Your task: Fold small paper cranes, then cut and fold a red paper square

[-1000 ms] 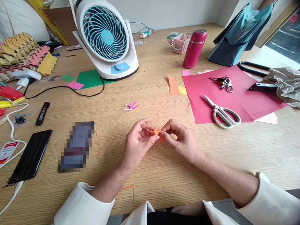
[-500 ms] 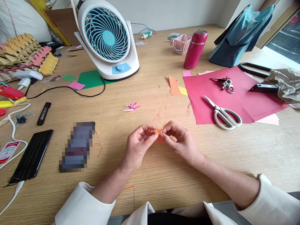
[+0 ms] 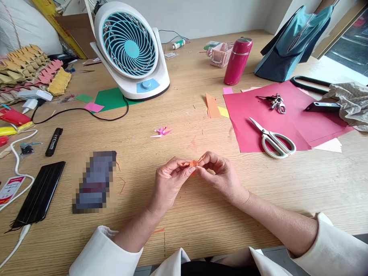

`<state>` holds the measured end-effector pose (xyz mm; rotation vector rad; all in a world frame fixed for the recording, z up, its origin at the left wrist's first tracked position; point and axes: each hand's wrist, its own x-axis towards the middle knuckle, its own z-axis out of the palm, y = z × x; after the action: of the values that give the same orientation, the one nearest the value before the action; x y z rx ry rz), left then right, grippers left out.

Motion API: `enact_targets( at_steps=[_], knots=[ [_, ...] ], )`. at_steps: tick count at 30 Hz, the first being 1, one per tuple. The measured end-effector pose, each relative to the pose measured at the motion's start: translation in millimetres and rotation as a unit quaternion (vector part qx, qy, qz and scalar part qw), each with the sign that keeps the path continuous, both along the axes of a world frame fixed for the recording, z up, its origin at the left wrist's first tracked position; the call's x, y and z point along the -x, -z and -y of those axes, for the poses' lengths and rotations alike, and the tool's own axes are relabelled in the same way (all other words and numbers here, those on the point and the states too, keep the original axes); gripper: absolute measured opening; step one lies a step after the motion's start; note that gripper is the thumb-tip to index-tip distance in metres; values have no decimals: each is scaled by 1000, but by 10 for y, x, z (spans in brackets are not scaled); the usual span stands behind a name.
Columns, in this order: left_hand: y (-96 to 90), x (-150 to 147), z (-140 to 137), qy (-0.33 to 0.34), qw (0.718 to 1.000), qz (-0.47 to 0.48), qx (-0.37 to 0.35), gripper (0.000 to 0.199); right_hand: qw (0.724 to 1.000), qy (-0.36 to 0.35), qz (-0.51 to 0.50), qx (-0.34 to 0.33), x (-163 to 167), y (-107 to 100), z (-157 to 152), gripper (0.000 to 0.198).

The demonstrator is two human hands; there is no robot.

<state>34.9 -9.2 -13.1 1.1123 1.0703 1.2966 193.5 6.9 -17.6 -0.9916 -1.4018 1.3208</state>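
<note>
Between my two hands is a small folded piece of orange paper [image 3: 193, 164], partly covered by my fingertips. My left hand [image 3: 171, 179] pinches its left side between thumb and fingers. On the other side my right hand [image 3: 220, 175] is closed on it, thumb against forefinger. Both hands are just above the wooden table [image 3: 205, 217]. Beyond them lies a small pink folded paper figure [image 3: 161, 132], apart from either hand. Thin orange paper scraps [image 3: 122, 185] lie to the left of my left hand.
White-handled scissors [image 3: 274, 141] and keys [image 3: 277, 103] rest on red paper sheets [image 3: 244, 128] at right. A fan [image 3: 132, 47] and a pink flask [image 3: 238, 61] stand at the back. Leftward are a marker [image 3: 54, 141], a pixelated object [image 3: 95, 181] and a black flat device [image 3: 39, 193].
My left fingers have straightened and lie flatter along the orange paper. The paper is tilted differently, with less of it showing below the thumbs. The view has shifted slightly.
</note>
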Motion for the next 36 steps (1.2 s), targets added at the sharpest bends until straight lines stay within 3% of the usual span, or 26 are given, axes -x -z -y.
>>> enact_targets(
  at_steps=[3, 7, 12, 26, 36],
  knots=[
    [31, 18, -10, -14, 999, -23, -33, 5, 1000, -3, -24, 11, 6, 25, -13, 16],
    [27, 26, -15, -7, 999, -33, -21, 6, 998, -32, -61, 3, -3, 37, -31, 31],
    [18, 36, -15, -3, 999, -48, 16, 12, 999, -47, -22, -9, -36, 40, -45, 15],
    [37, 34, -42, -1, 996, -90, 15, 11, 997, -45, 14, 61, -42, 26, -46, 29],
    [33, 61, -34, -4, 983, -181, -17, 18, 997, -53, 20, 53, -31, -23, -64, 38]
  ],
)
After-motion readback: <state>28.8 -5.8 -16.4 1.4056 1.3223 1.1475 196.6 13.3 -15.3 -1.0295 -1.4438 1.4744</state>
